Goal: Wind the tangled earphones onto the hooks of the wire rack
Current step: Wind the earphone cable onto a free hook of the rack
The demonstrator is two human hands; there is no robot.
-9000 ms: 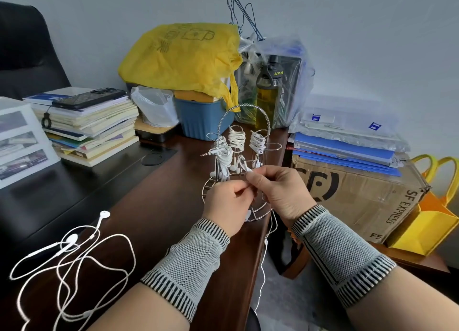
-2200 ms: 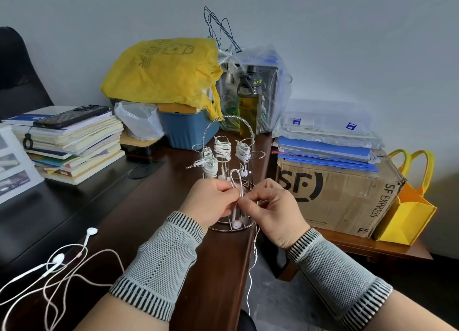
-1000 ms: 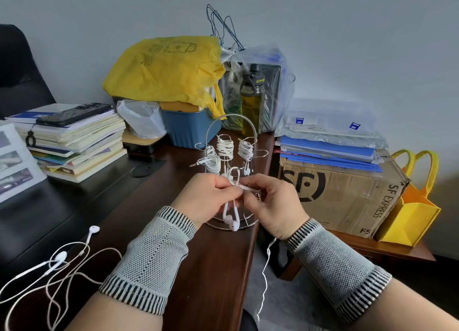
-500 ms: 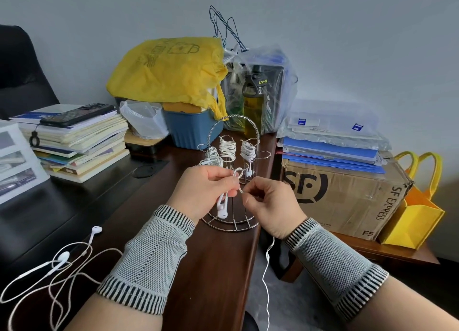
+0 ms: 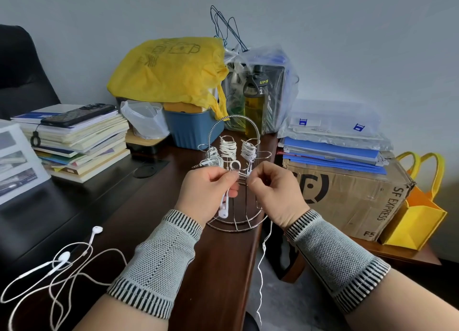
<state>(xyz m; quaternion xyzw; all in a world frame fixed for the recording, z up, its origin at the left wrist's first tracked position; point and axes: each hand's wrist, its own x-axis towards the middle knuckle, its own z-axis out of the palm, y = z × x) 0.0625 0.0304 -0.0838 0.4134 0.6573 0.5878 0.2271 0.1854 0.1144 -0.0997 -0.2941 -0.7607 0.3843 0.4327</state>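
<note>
Left hand (image 5: 208, 191) fingers pinching white wired earbuds (image 5: 224, 204), stems hanging down; right hand (image 5: 272, 190) fingers pinching cable taut, loop (image 5: 235, 165) just above, before round silver wire rack (image 5: 234, 221); right nearer hook.

Soft even daylight, sharp centre, wide-angle bend at edges, no glare

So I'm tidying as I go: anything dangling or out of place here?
Yes. A white cord hangs from the right hand over the desk edge, and another tangled earphone set lies loose on the desk, unwound.
</note>
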